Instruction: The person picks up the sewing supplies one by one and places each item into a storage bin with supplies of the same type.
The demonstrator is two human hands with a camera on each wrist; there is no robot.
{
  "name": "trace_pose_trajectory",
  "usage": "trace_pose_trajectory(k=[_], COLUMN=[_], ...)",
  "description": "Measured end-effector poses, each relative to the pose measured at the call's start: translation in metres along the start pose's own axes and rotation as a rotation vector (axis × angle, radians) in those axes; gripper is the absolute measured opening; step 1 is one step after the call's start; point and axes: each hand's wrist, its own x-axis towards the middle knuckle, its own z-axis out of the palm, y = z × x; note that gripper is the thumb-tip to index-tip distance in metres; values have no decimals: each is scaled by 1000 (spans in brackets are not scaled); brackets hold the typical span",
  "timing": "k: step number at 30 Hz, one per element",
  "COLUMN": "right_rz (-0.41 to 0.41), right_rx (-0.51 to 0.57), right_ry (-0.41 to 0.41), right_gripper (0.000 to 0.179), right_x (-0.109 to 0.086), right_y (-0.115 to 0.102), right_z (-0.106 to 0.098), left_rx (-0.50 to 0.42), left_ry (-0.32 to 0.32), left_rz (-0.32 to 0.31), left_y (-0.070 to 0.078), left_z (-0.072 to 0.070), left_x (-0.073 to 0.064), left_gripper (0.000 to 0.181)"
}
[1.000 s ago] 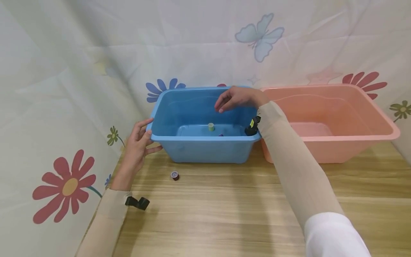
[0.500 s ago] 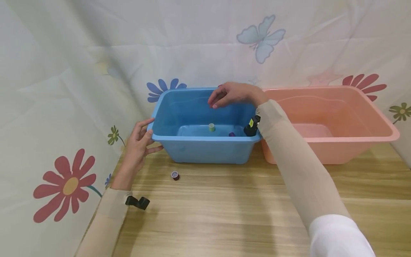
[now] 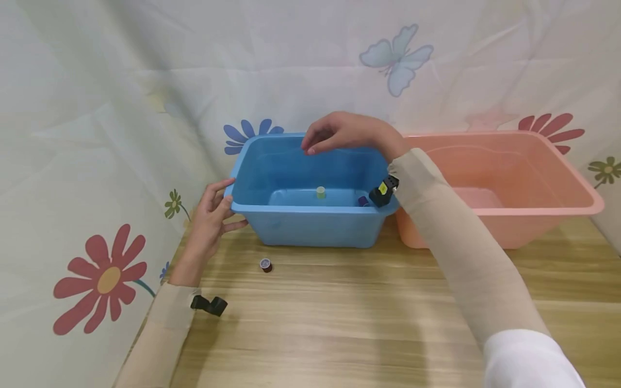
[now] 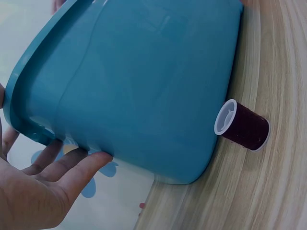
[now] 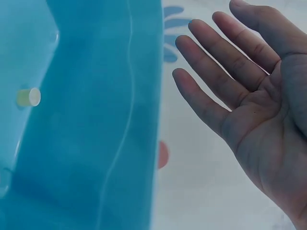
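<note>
Rolling toward 3 o'clock over the past second, a purple spool (image 3: pixel 363 201) is now lying near the 4 o'clock corner of the blue basin (image 3: pixel 310 229), apparently on its side, while a person's right hand (image 3: pixel 344 132) is drifting toward 10 o'clock. Near the middle of the basin's floor, a pale green spool (image 3: pixel 321 193) is standing upright. At 9 o'clock the left hand (image 3: pixel 208 221) is gripping the rim between thumb and fingers; the right hand's fingers are extending loosely above the far rim around 1 o'clock, holding nothing. Outside, toward 7 o'clock, a dark red spool (image 3: pixel 266 265) is standing on the bench (image 3: pixel 315 323), near the basin's foot.

A tug from the left hand could be sending the purple spool rolling again or toppling the green one; dragging the basin toward 7 o'clock could be knocking over the dark red spool. A black wrist camera (image 3: pixel 383 191) is hanging at the 4 o'clock rim, where a low sweep could be clipping it.

Patterned cloth (image 3: pixel 301 54) is hemming in 12 o'clock, and a pink basin (image 3: pixel 499 229) is crowding 3 o'clock, the right wrist hiding whether the rims are meeting. Toward 6 o'clock, the bench is offering the widest room for moving.
</note>
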Motion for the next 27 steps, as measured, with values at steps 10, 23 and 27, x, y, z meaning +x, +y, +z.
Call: trace_pose_trajectory(k=[10,23,27], right_rz=[-53,-171,-232], right_rx=[-55,-94,-83], right_ry=[-9,-33,0], right_gripper=[29,26,27], right_x=[-16,-41,-49], right_y=[-26,-44,-49], right_z=[7,37,54], left_rx=[-5,-33,-34], left_ry=[-15,-16,-6], left_rz=[-2,-7,-13], left_y=[1,1,1], left_z=[8,6,3], left_x=[5,4,0], left_gripper=[44,44,45])
